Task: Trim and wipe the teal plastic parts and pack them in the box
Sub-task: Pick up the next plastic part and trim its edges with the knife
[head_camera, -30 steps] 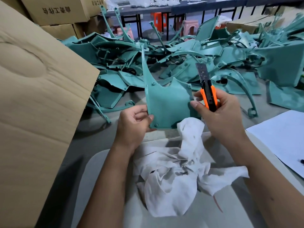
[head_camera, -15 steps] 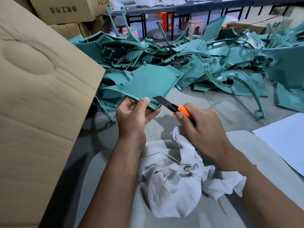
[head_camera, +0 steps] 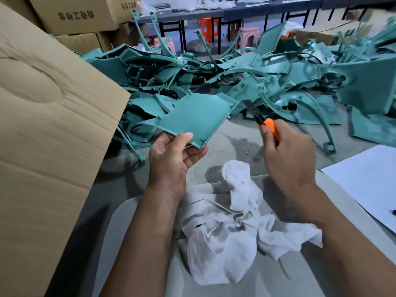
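A grey concrete floor (head_camera: 240, 133) runs back to a long grey bench (head_camera: 246, 9) on black metal legs, its top strewn with pale, blurred clutter. Beneath it stand plastic stools: an orange stool (head_camera: 206, 25) and a pink stool (head_camera: 248, 36). Stacked cardboard boxes (head_camera: 79, 16) printed with dark characters fill the far left corner. In the near foreground lies a pale grey surface (head_camera: 120, 236) with a rounded corner. The light is even and soft.
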### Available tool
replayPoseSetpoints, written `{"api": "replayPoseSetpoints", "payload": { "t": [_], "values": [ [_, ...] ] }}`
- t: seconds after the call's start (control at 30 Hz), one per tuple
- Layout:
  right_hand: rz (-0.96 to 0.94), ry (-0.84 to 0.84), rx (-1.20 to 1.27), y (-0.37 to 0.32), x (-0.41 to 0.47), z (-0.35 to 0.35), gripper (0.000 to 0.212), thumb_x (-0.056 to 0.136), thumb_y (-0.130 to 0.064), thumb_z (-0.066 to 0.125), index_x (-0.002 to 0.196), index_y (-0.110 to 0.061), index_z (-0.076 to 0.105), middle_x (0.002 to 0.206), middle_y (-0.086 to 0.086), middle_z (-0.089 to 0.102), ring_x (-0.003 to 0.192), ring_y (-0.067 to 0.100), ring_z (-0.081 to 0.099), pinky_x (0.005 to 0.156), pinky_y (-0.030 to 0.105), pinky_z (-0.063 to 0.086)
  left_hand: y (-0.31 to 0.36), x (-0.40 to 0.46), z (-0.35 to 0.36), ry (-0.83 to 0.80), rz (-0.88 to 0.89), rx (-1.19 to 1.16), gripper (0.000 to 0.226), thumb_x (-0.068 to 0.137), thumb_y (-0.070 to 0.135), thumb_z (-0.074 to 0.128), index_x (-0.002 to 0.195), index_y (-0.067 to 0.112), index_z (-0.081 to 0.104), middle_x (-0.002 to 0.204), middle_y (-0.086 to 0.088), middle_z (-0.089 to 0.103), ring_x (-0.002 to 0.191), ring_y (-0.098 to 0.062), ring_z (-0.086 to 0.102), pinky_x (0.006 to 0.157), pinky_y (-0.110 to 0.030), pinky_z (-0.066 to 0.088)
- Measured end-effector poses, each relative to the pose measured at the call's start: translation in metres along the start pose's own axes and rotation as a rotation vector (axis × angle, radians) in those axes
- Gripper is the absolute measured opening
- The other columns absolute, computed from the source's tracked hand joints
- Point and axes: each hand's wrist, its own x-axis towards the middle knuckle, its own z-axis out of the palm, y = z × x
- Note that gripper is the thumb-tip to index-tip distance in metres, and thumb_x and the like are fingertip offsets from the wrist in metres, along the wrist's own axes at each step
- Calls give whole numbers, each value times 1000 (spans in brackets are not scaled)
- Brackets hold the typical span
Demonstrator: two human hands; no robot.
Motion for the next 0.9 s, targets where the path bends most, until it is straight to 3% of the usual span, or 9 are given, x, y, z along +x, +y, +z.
{"api": "replayPoseSetpoints", "payload": {
  "t": [0.1,0.17,0.27,0.33,0.6,0.67,0.77,0.83,0.9],
  "values": [
    [-119,71,134,-8,-2,-5,35,109,-31,51,78,-18,44,56,-9,41,46,9,39,47,24,28,2,-1,3,16,-10,-12,21,95,-3,59,88,13,70,77,-10,74,61,-21,71,60,-31,61],
    [-264,30,226,-25,-11,-2,30,109,-28,52,80,-21,45,57,-12,39,46,8,37,48,18,24,3,-2,5,10,-9,-20,23,95,-3,59,84,13,70,77,-10,73,62,-21,72,62,-31,61],
    [-357,-69,221,-41,-21,6,28,108,-33,50,82,-24,43,60,-12,37,49,16,39,48,30,29,6,-2,7,-2,-17,-45,23,94,-3,60,78,11,67,73,-12,72,63,-23,73,63,-31,61],
    [-363,-82,179,-43,-22,8,30,107,-35,50,82,-19,47,61,-10,39,51,20,40,48,35,31,7,-1,7,-14,-24,-58,21,94,-4,60,80,10,65,74,-13,73,64,-24,74,63,-31,61],
    [-182,92,120,-15,-6,0,35,109,-34,51,79,-19,41,55,-12,34,46,7,35,48,24,20,1,-4,4,-163,-11,-33,38,96,-2,56,78,19,81,80,-10,75,63,-19,72,62,-30,61],
    [-106,109,66,-3,-1,-1,37,109,-36,50,77,-20,38,54,-11,37,46,12,36,47,34,21,-1,-4,1,-191,3,-19,39,97,-3,54,81,21,81,82,-9,76,65,-18,72,62,-30,61],
    [79,95,-1,11,5,-2,41,108,-40,48,74,-20,37,55,-4,40,49,23,38,51,36,21,-2,-3,-3,-216,15,-26,37,97,-1,54,86,21,81,87,-8,76,69,-17,73,63,-29,61],
    [50,130,66,9,5,-5,39,109,-36,47,76,-20,37,56,-8,37,50,17,36,53,37,21,-2,-3,-5,-207,23,-35,35,96,-1,55,87,21,81,89,-9,76,70,-18,73,64,-29,61],
    [-114,160,192,-5,-1,-7,33,109,-30,49,79,-20,41,58,-12,36,49,12,34,50,34,23,-2,-2,-4,-169,27,-45,37,96,-2,55,83,21,81,88,-11,76,70,-20,73,66,-31,61]
  ]
}}
